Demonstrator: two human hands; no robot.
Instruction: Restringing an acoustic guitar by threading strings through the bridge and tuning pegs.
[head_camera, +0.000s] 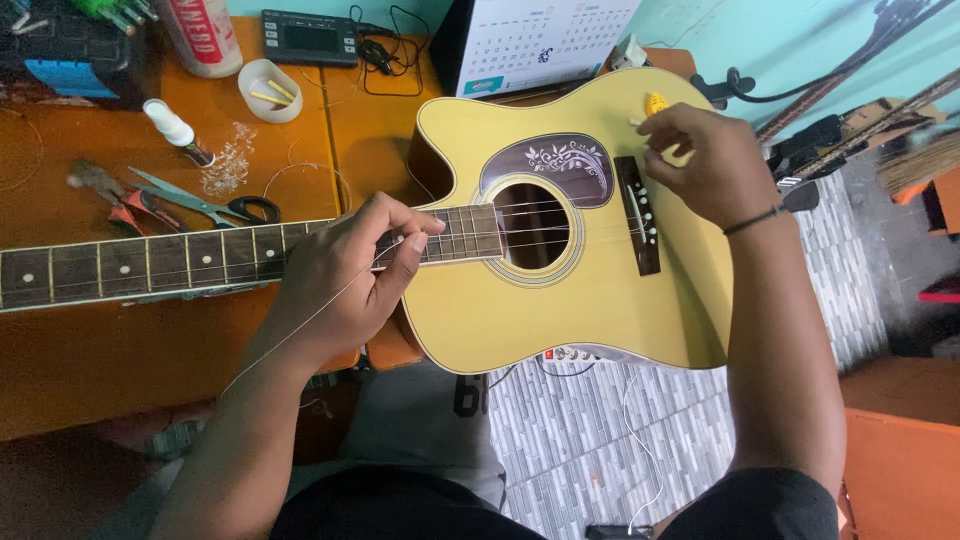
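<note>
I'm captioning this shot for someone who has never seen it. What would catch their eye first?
The pale yellow acoustic guitar lying flat across the orange wooden table dominates the middle. The left hand pinches a thin string over the fretboard, while the right hand works at the dark bridge holding a small yellow piece. Scissors lie on the table beyond the neck.

Guitar glossy yellow lacquered wood; fretboard dark matt wood; table smooth orange wood.
</note>
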